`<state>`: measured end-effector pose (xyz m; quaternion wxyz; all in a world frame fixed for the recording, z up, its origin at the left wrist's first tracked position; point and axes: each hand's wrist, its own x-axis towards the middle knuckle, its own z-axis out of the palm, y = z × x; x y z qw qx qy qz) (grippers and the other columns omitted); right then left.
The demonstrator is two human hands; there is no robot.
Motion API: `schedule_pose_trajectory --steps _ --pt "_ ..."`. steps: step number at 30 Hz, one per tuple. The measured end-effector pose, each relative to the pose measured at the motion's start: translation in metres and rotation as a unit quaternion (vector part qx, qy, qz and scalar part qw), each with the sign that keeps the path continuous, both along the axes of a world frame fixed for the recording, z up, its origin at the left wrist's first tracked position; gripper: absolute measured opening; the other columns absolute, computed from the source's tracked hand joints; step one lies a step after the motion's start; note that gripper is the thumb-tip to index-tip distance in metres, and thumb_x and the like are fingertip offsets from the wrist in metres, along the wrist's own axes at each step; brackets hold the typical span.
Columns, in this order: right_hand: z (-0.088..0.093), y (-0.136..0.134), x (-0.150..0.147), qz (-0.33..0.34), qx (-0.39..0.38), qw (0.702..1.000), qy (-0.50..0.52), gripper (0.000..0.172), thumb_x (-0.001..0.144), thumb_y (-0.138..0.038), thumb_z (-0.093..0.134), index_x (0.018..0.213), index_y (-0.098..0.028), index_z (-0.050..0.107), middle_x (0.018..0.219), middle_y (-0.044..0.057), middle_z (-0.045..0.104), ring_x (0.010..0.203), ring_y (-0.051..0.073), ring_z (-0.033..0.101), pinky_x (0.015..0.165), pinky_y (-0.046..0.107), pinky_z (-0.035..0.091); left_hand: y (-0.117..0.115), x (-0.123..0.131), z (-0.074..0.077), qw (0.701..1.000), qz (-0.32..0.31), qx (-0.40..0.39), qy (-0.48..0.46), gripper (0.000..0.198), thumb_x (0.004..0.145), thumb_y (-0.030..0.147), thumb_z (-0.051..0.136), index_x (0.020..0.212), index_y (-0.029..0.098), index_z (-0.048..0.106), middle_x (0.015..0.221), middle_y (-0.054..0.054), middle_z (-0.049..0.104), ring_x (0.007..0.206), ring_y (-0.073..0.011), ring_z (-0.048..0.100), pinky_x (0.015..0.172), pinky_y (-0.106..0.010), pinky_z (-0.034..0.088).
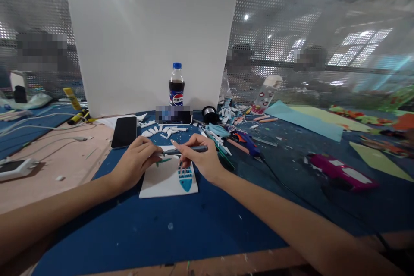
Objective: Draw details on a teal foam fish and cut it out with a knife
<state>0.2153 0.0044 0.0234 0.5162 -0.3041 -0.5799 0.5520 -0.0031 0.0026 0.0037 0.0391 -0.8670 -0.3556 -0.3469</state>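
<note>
My right hand point(203, 157) is closed around a grey pen point(197, 148), which lies almost level and points left. At the pen's left end, the fingers of my left hand point(137, 157) are pinched together; whatever they grip is hidden. Both hands are over a white card point(161, 183) on the blue table mat. A blue fish skeleton shape point(186, 184) is on the card's right side, its upper part behind my right fingers. A small green curved shape point(164, 160) shows on the card between my hands.
Behind the card are white scraps point(163, 130), a black phone point(124, 131), a cola bottle point(177, 88) and a spool point(210, 114). To the right are a glue gun point(247, 142) with its cord, coloured sheets point(304, 120) and a magenta object point(343, 172). A white board point(152, 39) stands behind.
</note>
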Motion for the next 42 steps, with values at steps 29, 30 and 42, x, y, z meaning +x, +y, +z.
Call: schedule_pose_trajectory --steps 29,30,42 --pt "0.001 -0.034 0.002 -0.109 0.593 0.746 -0.284 0.047 0.093 -0.027 0.037 0.047 -0.021 0.029 0.042 -0.005 0.033 0.039 0.009 0.028 0.043 0.026 0.02 -0.025 -0.005 0.004 0.977 -0.204 0.066 0.004 0.028 0.106 0.028 0.022 0.097 0.018 0.046 0.072 -0.003 0.053 0.061 -0.017 0.045 0.058 -0.028 0.039" --pt "0.002 -0.034 0.001 -0.111 0.59 0.745 -0.29 0.048 0.094 -0.028 0.037 0.047 -0.021 0.03 0.042 -0.005 0.033 0.039 0.009 0.028 0.044 0.026 0.02 -0.024 -0.004 0.003 0.978 -0.203 0.058 0.001 0.032 0.107 0.031 0.021 0.096 0.018 0.048 0.071 -0.003 0.054 0.061 -0.0168 0.046 0.057 -0.028 0.04" --pt "0.02 0.043 0.059 -0.316 0.391 0.733 -0.458 0.048 0.098 -0.041 0.018 0.058 -0.023 0.038 0.054 0.004 0.052 0.051 0.015 0.049 0.055 0.029 0.032 0.011 -0.007 0.0 0.97 0.175 -0.121 -0.114 0.026 0.096 0.036 0.028 0.077 0.024 0.041 0.064 0.0 0.056 0.058 -0.0187 0.057 0.053 -0.03 0.042"
